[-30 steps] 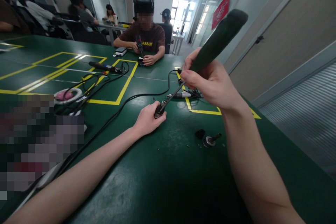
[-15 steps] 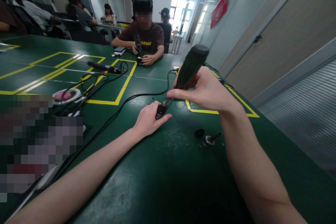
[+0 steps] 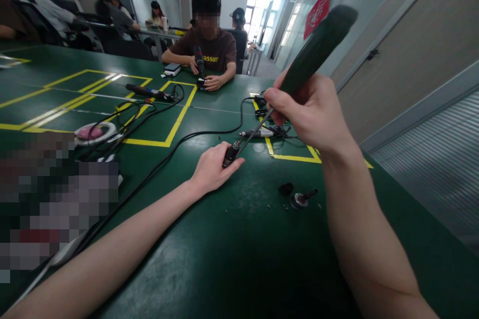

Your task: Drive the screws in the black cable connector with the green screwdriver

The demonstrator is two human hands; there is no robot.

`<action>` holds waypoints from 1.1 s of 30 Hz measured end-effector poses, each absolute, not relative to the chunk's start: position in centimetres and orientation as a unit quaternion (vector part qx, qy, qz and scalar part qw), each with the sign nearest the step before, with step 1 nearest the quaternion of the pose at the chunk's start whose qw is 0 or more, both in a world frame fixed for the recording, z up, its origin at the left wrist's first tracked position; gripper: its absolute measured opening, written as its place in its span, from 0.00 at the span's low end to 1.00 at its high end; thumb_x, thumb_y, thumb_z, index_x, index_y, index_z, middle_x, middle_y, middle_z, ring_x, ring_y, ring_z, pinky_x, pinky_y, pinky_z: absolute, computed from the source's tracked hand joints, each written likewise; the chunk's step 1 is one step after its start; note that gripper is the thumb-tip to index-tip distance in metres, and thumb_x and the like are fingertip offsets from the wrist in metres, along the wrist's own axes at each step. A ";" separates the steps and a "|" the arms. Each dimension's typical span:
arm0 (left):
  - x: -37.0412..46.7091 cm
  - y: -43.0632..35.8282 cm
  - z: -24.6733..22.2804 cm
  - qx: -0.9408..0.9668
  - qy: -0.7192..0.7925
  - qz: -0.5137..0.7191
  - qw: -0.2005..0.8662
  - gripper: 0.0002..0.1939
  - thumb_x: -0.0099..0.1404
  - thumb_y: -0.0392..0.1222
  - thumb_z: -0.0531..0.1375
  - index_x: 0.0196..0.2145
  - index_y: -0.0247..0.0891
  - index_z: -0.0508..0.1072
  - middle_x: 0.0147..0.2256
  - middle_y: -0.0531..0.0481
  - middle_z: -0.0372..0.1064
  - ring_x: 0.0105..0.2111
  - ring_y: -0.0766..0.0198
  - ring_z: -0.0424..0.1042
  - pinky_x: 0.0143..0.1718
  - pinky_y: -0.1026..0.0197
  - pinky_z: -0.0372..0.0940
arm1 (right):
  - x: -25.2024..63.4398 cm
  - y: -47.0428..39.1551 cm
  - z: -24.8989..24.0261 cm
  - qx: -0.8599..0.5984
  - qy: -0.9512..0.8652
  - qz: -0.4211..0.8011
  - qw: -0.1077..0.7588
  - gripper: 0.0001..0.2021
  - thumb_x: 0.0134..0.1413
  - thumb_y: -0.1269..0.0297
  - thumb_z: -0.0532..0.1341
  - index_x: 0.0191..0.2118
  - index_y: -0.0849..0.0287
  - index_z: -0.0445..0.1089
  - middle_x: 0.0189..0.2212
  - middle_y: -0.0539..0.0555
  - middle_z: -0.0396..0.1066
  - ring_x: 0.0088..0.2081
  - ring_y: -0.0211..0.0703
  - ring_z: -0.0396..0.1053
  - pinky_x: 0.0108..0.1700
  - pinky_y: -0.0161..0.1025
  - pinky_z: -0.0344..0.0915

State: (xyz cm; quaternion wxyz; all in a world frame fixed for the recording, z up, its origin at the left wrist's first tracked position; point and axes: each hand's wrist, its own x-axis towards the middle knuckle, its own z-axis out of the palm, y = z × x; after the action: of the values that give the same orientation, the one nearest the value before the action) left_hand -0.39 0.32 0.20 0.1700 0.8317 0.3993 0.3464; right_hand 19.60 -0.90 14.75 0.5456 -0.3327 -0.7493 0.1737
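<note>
My left hand (image 3: 210, 170) rests on the table, its fingers closed around a small black cylindrical part (image 3: 229, 156) with a silver metal tip. In my right hand (image 3: 312, 112), up and to the right, is a screwdriver (image 3: 320, 50) with a thick dark green handle. Its thin shaft slants down to the left, and the end lies beside the black part; whether they touch I cannot tell. Right of my left hand lie a round metal-rimmed part with a stem (image 3: 300, 200) and a small black cap-like piece (image 3: 286, 189).
A grey and black pen-shaped tool (image 3: 262, 133) with a cable lies behind my hands. Black cables (image 3: 179, 140) run across the green table (image 3: 209, 259). A white ring-shaped roll (image 3: 108, 132) lies left. Opposite sits a person (image 3: 213, 50) holding a dark tool.
My right hand has moved up and right, tilting the screwdriver handle further right. More of the shaft shows, and the pen-shaped tool behind is uncovered. My left hand stays in place.
</note>
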 end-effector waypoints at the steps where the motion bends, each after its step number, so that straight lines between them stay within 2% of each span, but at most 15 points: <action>1: -0.4 0.4 0.1 0.831 0.400 0.349 0.164 0.12 0.74 0.53 0.58 0.40 0.41 0.66 0.33 0.50 0.72 0.35 0.56 0.73 0.38 0.57 0.63 | 19.7 -0.8 14.7 -0.333 -0.750 0.177 0.543 0.19 0.57 0.44 0.73 0.32 0.52 0.71 0.20 0.45 0.68 0.20 0.34 0.64 0.22 0.36 0.64; 6: -0.3 0.6 -0.4 0.834 0.389 0.364 0.141 0.12 0.75 0.52 0.57 0.40 0.41 0.66 0.32 0.51 0.72 0.32 0.57 0.72 0.36 0.58 0.63 | 19.9 -1.0 15.0 -0.333 -0.754 0.196 0.531 0.18 0.59 0.45 0.73 0.32 0.52 0.71 0.21 0.45 0.69 0.20 0.32 0.66 0.22 0.34 0.64; 12: -0.4 0.6 -0.3 0.835 0.385 0.371 0.128 0.12 0.76 0.52 0.56 0.40 0.41 0.66 0.31 0.51 0.72 0.31 0.57 0.72 0.35 0.58 0.63 | 19.7 -1.4 15.1 -0.337 -0.753 0.215 0.523 0.16 0.59 0.48 0.73 0.34 0.52 0.71 0.22 0.46 0.69 0.27 0.38 0.74 0.25 0.35 0.69; 20: -0.4 0.5 -0.3 0.838 0.382 0.371 0.120 0.11 0.76 0.50 0.55 0.42 0.40 0.69 0.33 0.49 0.74 0.33 0.55 0.74 0.38 0.56 0.67 | 18.9 -2.2 15.5 -0.383 -0.727 0.219 0.526 0.21 0.55 0.46 0.75 0.29 0.54 0.68 0.18 0.45 0.66 0.19 0.34 0.62 0.20 0.36 0.61; 24: -0.5 0.4 -0.4 0.843 0.369 0.377 0.105 0.12 0.76 0.50 0.54 0.45 0.39 0.70 0.35 0.46 0.76 0.35 0.54 0.76 0.40 0.54 0.69 | 18.6 -2.3 15.8 -0.382 -0.738 0.202 0.519 0.21 0.56 0.46 0.75 0.30 0.54 0.69 0.18 0.45 0.65 0.19 0.33 0.60 0.21 0.35 0.59; 28: -0.5 0.4 -0.6 0.846 0.349 0.394 0.088 0.16 0.77 0.49 0.53 0.54 0.37 0.69 0.40 0.44 0.79 0.37 0.54 0.78 0.41 0.53 0.70 | 18.5 -2.4 15.9 -0.378 -0.742 0.195 0.518 0.21 0.55 0.46 0.75 0.30 0.54 0.69 0.19 0.45 0.63 0.21 0.34 0.60 0.24 0.36 0.60; 31: -0.4 0.4 -0.8 0.862 0.313 0.392 0.066 0.20 0.77 0.49 0.54 0.60 0.37 0.67 0.44 0.43 0.80 0.41 0.53 0.79 0.45 0.52 0.71 | 18.1 -2.2 15.5 -0.388 -0.749 0.198 0.499 0.22 0.51 0.47 0.78 0.28 0.55 0.68 0.20 0.45 0.62 0.24 0.36 0.60 0.24 0.36 0.60; 33: -0.2 0.4 -0.9 0.878 0.291 0.376 0.054 0.20 0.77 0.48 0.54 0.61 0.38 0.68 0.43 0.44 0.80 0.41 0.52 0.80 0.47 0.51 0.71 | 17.8 -2.1 15.2 -0.378 -0.771 0.206 0.469 0.23 0.47 0.48 0.79 0.27 0.55 0.68 0.21 0.45 0.63 0.25 0.36 0.60 0.24 0.35 0.59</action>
State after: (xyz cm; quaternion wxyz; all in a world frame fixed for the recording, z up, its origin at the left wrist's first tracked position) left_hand -0.18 0.44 -0.85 0.0540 0.8780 0.2912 0.3762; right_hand 17.76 -2.11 15.19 0.4691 -0.3782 -0.7711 0.2056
